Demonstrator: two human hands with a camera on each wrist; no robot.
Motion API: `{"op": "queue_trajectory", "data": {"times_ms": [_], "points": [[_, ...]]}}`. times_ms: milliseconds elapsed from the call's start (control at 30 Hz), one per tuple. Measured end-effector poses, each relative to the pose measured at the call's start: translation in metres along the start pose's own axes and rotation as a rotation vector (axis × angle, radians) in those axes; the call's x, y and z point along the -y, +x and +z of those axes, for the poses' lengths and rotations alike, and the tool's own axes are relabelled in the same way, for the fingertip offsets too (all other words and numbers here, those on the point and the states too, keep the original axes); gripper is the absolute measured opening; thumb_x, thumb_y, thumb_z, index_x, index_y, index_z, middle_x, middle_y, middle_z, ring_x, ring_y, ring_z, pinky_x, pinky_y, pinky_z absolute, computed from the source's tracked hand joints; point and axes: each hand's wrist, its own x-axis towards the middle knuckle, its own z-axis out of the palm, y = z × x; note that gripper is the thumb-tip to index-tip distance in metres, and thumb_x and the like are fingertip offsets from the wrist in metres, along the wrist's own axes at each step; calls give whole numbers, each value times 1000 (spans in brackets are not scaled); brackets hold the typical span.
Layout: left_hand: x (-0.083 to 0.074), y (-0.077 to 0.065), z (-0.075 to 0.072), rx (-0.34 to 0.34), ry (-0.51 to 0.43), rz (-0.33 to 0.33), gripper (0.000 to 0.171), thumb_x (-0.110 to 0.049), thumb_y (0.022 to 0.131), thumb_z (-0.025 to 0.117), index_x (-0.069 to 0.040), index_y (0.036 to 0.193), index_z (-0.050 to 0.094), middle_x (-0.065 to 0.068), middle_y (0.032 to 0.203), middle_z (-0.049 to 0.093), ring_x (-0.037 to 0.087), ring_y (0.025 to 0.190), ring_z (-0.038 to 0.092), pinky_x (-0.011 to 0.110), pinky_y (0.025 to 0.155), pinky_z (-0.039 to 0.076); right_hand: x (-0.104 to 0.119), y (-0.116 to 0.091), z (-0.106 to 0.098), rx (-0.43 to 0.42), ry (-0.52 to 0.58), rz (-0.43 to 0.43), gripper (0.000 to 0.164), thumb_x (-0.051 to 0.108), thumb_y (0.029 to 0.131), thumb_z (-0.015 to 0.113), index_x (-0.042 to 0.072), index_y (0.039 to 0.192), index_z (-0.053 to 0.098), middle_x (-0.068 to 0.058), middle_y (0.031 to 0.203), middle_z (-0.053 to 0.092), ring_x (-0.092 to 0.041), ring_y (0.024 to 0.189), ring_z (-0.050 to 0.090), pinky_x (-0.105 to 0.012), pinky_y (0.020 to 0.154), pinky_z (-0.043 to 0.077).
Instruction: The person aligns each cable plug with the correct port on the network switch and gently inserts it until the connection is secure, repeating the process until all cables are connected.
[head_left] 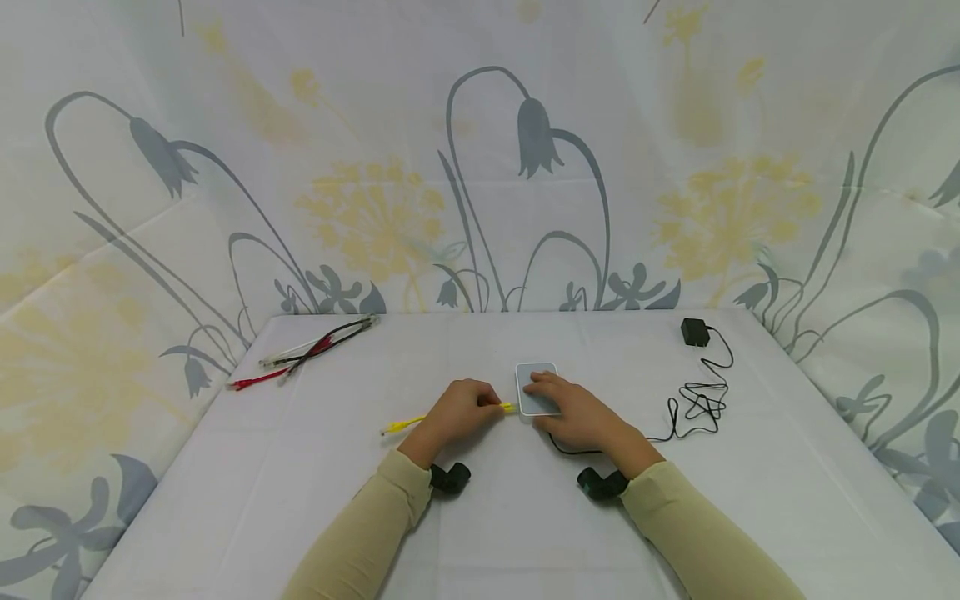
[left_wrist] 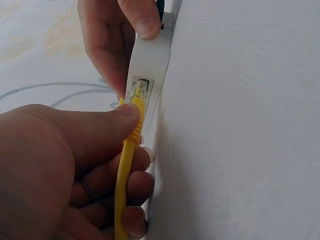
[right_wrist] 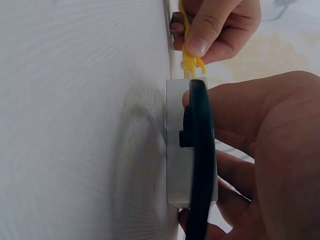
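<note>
A small white box with a grey top [head_left: 536,390] lies on the table, and my right hand [head_left: 576,414] holds it, fingers over the top and thumb at its near edge. My left hand [head_left: 462,415] pinches a yellow network cable [left_wrist: 131,137] just behind its clear plug [left_wrist: 142,88]. In the left wrist view the plug sits at the mouth of a port in the box's side; how deep it is, I cannot tell. A black cord [right_wrist: 201,160] runs from the box's near side, in front of it in the right wrist view. The cable's other end [head_left: 397,427] lies left of my left hand.
Several loose cables, black [head_left: 330,340], red [head_left: 258,380] and white, lie at the table's back left. A black power adapter [head_left: 695,332] sits at the back right, its thin cord [head_left: 701,404] tangled in front of it. A flower-patterned cloth [head_left: 480,167] hangs behind the table.
</note>
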Motion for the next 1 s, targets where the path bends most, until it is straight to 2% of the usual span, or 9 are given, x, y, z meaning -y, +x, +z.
{"op": "queue_trajectory", "data": {"times_ms": [300,600,1000], "points": [[2,1,4,6,3,-12,12,-25,91,68,-15,91,74,-5,83,67,8,76,56,24,71,48,2,-1,0,10,6,7,49,26,91,64,13,137,54,-10,153,40,-33,143,35,-53,110,35],[1,1,5,20,11,-2,13,-26,92,67,-15,94,73,-5,88,68,8,79,58,25,75,49,4,-1,0,18,6,10,49,27,92,64,14,138,54,-9,153,39,-33,143,34,-53,110,35],[0,3,2,51,22,3,14,-18,92,65,-11,100,74,-2,91,67,10,82,57,27,79,49,5,-1,-2,22,16,14,49,29,92,64,15,138,54,-8,154,39,-32,144,33,-53,111,34]]}}
